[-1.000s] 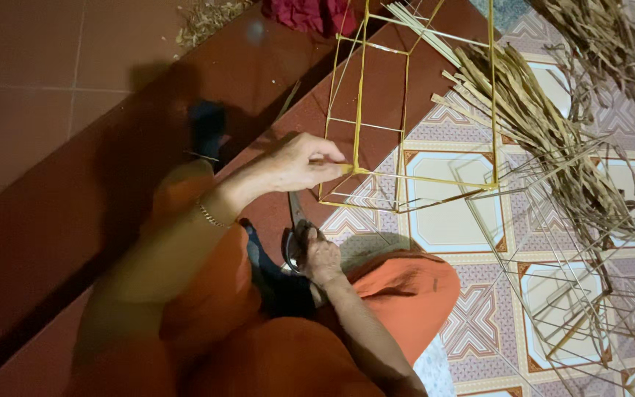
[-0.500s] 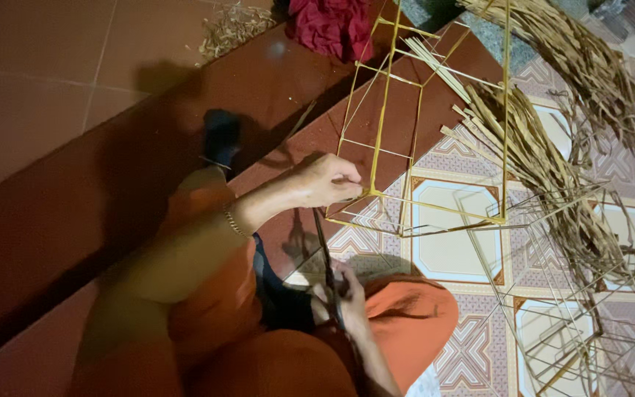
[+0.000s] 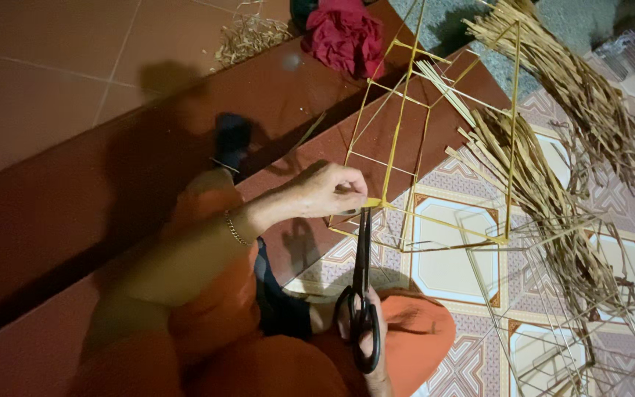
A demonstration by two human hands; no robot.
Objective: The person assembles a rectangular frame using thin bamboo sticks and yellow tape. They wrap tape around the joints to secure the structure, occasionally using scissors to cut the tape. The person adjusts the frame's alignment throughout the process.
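A floor (image 3: 53, 81) of dark red tiles gives way to patterned tiles, and the person sits on it in orange clothing. The left hand (image 3: 330, 190) has its grip pinched tight on a joint of the yellow stick frame (image 3: 398, 147), which stands just beyond the fingers and leans away from them. Directly below that grip, the right hand (image 3: 365, 331) is closed through the handles of black scissors (image 3: 362, 287), whose blades point up and reach the pinched joint; whether the blades are parted cannot be made out. The right hand is mostly hidden behind the handles and cut off by the lower edge. Well beyond the left grip lies a red cloth (image 3: 347, 37); to its right, bundles of dry straw (image 3: 553, 169) overlap thin wire frames (image 3: 553, 323).
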